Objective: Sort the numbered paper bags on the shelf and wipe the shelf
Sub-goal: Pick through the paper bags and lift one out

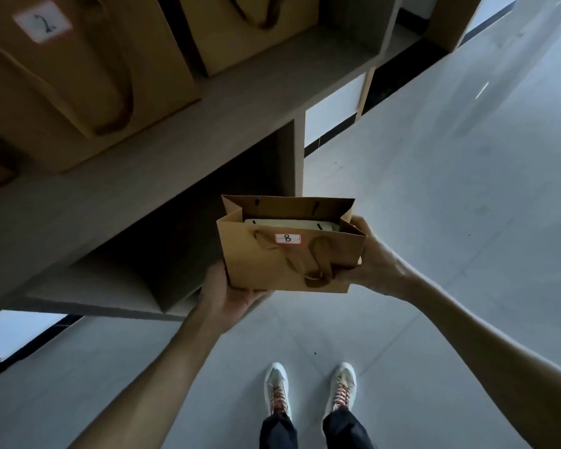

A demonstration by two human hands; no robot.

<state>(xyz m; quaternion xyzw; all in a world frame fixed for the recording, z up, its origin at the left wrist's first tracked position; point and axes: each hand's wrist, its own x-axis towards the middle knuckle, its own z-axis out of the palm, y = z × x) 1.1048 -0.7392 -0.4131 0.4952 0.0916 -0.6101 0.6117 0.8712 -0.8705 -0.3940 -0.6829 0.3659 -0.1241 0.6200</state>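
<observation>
- We read the handwritten number "8" on a small white label (287, 238) with a red border. It is fixed near the top edge of the front face of the small bag (272, 264), between its two handle ends.
- We read a handwritten mark resembling "2" on a white label (42, 21) on the front of the big bag (78, 76) on the upper shelf (227, 102). The label is blurred, so we give the reading with reservation.
- We find no label showing on the second shelf bag (240, 43).
- We find no brand names, printed signs or other text.
</observation>
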